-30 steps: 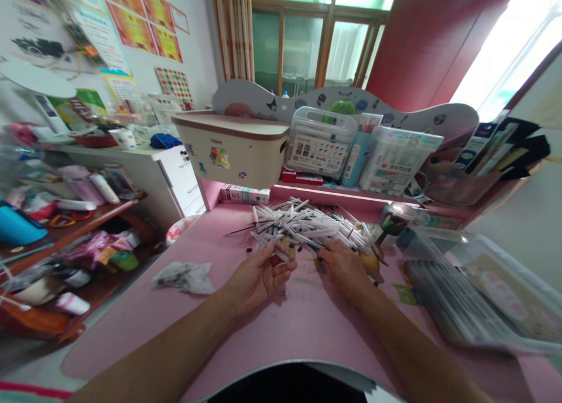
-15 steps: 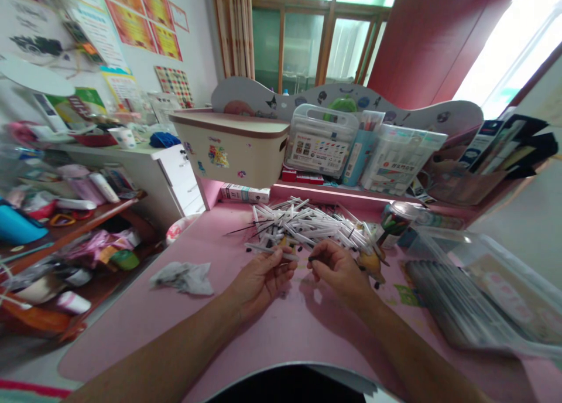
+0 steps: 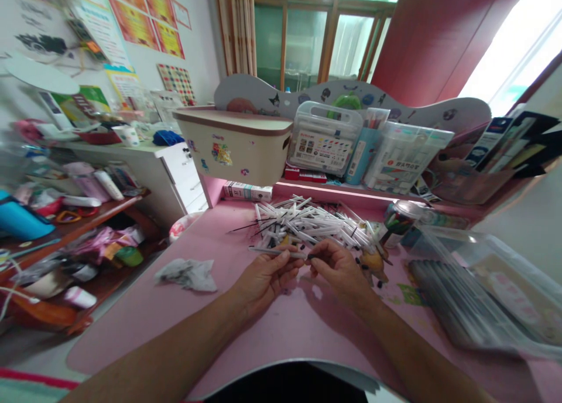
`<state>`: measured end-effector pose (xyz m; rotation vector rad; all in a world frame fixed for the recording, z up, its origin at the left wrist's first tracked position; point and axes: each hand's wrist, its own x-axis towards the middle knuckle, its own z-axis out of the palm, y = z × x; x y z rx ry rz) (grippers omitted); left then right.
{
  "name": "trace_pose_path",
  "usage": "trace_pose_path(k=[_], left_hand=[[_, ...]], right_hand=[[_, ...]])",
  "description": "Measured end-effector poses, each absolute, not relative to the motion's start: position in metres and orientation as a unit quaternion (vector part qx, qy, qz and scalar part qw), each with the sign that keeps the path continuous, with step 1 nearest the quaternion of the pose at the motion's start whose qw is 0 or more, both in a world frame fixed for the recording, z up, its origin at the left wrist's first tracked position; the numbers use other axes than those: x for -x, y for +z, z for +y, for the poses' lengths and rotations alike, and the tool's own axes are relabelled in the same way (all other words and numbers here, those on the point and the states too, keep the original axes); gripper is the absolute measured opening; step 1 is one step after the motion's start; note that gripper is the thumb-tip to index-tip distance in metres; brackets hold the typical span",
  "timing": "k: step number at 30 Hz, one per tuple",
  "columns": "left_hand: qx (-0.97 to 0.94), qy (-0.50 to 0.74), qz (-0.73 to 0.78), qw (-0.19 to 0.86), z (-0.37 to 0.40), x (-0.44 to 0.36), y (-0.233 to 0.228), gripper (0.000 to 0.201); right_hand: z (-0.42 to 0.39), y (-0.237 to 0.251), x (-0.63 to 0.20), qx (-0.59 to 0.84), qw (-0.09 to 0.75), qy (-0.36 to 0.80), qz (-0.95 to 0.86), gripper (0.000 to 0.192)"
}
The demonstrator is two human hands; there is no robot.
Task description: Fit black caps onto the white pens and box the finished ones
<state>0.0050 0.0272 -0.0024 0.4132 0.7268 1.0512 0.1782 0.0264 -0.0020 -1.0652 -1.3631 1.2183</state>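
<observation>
My left hand is closed on a slim whitish pen barrel, which lies almost level between thumb and fingers and sticks out to the left. Facing it, my right hand pinches a small black cap at the barrel's right end. Whether the cap is seated on the barrel or only touches it, I cannot tell. Just behind both hands spreads a loose pile of white pen barrels, with thin dark refills poking out on its left. A few small black caps lie around the pile's edge.
A crumpled tissue lies left on the pink desk. On the right stands a clear plastic box with a stack of grey pens inside. A jar is behind it. A cream bin and marker cases line the shelf.
My two hands have come together, so the barrel's right end now meets the black cap. The camera view has shifted slightly.
</observation>
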Motion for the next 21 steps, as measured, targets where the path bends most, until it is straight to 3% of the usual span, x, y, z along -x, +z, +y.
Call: trace_pose_path(k=[21], left_hand=[[-0.234,0.486,0.327,0.776,0.0254,-0.0042,-0.0067,0.010]], right_hand=[[0.0193,0.0019,-0.1781,0.491,0.444,0.443,-0.605,0.013]])
